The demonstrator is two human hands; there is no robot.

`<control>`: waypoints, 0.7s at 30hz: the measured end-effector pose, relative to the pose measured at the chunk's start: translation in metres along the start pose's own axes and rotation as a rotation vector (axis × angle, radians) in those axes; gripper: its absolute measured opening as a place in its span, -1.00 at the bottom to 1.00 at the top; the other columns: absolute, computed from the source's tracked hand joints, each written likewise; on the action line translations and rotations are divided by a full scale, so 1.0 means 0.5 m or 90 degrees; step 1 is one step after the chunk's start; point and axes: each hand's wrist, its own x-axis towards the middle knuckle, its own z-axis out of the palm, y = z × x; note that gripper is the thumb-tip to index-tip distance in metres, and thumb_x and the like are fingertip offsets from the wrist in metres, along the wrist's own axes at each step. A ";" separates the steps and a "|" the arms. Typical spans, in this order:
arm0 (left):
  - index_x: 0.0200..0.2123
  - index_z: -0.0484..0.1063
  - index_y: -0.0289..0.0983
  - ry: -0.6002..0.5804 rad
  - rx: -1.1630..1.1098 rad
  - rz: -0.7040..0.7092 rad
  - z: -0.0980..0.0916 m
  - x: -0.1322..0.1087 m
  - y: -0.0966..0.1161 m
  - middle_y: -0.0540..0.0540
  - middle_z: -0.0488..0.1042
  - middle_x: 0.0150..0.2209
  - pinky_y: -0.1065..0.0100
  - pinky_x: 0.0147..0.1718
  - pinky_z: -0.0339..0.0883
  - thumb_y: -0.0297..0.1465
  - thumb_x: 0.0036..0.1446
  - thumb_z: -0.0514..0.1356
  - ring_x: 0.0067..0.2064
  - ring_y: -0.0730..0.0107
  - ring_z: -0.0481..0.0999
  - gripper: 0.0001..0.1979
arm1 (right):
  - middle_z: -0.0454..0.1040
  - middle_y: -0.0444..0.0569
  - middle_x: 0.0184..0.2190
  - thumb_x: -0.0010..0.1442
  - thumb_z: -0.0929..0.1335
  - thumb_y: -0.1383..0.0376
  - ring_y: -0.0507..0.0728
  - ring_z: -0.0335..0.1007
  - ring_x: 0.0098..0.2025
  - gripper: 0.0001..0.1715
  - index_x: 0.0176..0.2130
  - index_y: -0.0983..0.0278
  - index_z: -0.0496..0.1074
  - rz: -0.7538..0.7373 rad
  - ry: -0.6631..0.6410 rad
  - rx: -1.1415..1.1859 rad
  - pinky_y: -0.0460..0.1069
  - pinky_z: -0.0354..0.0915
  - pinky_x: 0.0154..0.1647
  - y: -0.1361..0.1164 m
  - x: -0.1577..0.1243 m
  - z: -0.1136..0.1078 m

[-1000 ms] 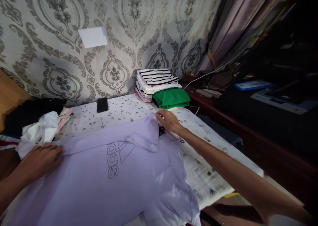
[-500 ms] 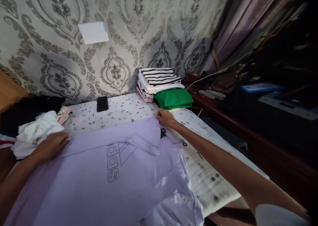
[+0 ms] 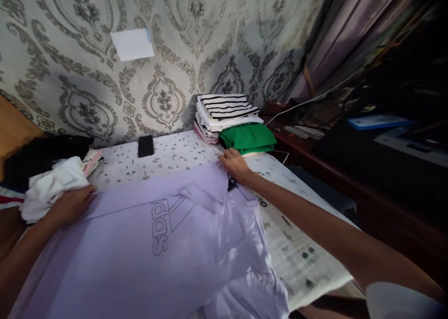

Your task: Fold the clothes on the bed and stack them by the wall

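A lilac shirt [image 3: 119,253] with an outlined logo lies spread over the near part of the patterned white sheet [image 3: 175,148], its far side folded over. My right hand [image 3: 236,165] pinches the folded edge near the collar, just in front of a folded green cloth [image 3: 248,138]. At the other end of that fold, my left hand [image 3: 75,203] is closed on the shirt's edge, beside a crumpled white cloth [image 3: 54,181]. The left fingertips are partly hidden by the fabric.
Folded clothes with a striped one on top [image 3: 229,106] stand by the wall. A black phone [image 3: 146,146] lies left of them. Dark clothes [image 3: 45,158] are heaped at the far left. A dark red desk [image 3: 325,169] with a cable runs along the right.
My right hand has turned slightly, its knuckles now higher, still at the fold. The left hand has barely shifted. The view has moved a little.
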 end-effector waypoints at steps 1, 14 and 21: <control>-0.33 0.28 -0.16 0.006 0.002 -0.012 -0.006 -0.001 0.001 -0.12 0.60 -0.25 0.29 -0.19 0.27 -0.28 0.33 -0.17 -0.16 0.15 0.56 -0.70 | 0.46 0.20 -0.23 0.33 0.20 0.48 0.29 0.20 -0.15 -0.68 -0.12 0.37 0.51 -0.007 0.011 -0.013 0.09 0.09 -0.14 0.003 0.006 0.000; -0.03 0.50 -0.29 -0.072 0.040 -0.017 -0.057 0.036 -0.007 -0.29 0.56 0.03 0.19 -0.09 0.35 -0.30 0.30 0.04 0.04 -0.01 0.52 -0.68 | 0.50 0.22 -0.26 0.21 0.22 0.54 0.31 0.32 -0.13 -0.71 -0.27 0.33 0.50 -0.072 -0.050 0.087 0.13 0.18 -0.13 0.006 0.055 0.001; -0.25 0.58 -0.32 -0.105 0.050 -0.088 -0.092 0.049 -0.066 -0.27 0.60 -0.12 0.16 -0.08 0.33 -0.38 0.12 0.23 -0.01 -0.07 0.54 -0.82 | 0.54 0.13 -0.14 0.39 0.20 0.20 0.29 0.45 -0.10 -0.65 -0.03 0.26 0.48 -0.159 0.038 0.392 0.18 0.38 -0.08 -0.141 0.001 -0.061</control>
